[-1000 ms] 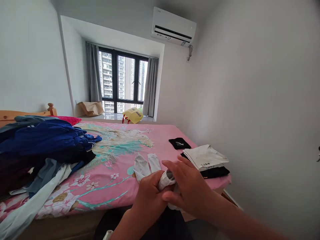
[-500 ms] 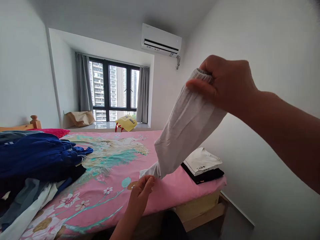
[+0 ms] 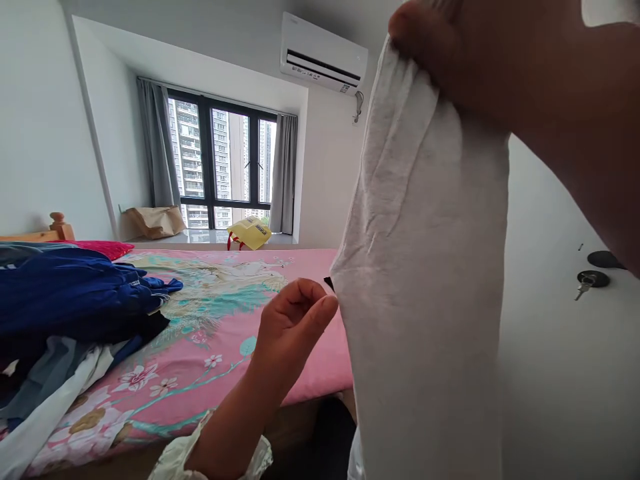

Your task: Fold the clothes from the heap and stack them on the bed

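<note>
From the head view, our right hand (image 3: pixel 470 57) pinches the gathered top of a white garment (image 3: pixel 425 280), which hangs below it. Our left hand (image 3: pixel 293 320) curls at the garment's edge; we cannot tell whether it grips. Left of that hand lies a clothes pile (image 3: pixel 85 290).

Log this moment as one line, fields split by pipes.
right hand: grips pale garment, held up | left hand: at garment's edge, grip unclear | clothes pile: on bed
</note>
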Demonstrator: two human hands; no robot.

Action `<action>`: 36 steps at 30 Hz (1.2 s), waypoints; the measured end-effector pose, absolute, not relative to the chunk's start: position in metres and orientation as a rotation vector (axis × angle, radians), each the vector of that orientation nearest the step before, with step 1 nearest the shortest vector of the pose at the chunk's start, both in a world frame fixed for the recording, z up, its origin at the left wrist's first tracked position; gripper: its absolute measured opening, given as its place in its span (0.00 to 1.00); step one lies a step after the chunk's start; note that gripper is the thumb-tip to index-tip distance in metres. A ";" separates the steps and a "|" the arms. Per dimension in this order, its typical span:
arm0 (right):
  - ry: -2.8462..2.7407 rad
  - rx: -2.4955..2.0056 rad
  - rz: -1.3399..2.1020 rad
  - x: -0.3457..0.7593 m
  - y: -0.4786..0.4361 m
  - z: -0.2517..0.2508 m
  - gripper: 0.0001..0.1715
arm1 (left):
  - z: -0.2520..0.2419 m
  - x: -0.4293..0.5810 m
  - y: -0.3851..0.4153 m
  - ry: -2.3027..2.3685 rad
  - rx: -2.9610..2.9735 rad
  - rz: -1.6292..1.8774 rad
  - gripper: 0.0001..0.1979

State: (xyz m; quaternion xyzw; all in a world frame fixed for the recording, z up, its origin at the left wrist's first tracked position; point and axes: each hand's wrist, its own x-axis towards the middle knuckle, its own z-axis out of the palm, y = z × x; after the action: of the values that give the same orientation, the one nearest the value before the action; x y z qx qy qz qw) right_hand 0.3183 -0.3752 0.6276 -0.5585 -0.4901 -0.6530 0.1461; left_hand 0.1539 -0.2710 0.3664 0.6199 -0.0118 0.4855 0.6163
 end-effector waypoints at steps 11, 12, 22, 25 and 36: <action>-1.264 -1.510 -1.792 0.331 -0.360 0.624 0.44 | 0.365 0.151 -0.251 0.144 1.791 0.993 0.19; -1.250 -1.483 -1.807 0.331 -0.359 0.624 0.43 | 0.365 0.152 -0.249 0.195 1.785 0.994 0.19; -1.282 -1.505 -1.685 0.314 -0.334 0.614 0.35 | 0.362 0.130 -0.247 -0.001 1.244 0.820 0.12; -1.316 -1.506 -1.672 0.310 -0.323 0.607 0.36 | 0.363 0.123 -0.252 -0.108 1.046 0.478 0.19; -1.252 -1.408 -1.645 0.306 -0.314 0.614 0.35 | 0.404 0.099 -0.214 -0.100 1.250 0.916 0.17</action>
State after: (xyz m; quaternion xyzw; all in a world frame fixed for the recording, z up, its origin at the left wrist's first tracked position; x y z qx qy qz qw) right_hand 0.3057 -0.3143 0.6136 -0.5344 -0.4751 -0.6242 0.3147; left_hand 0.0990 -0.2142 0.4041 0.5639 -0.0450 0.4135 0.7134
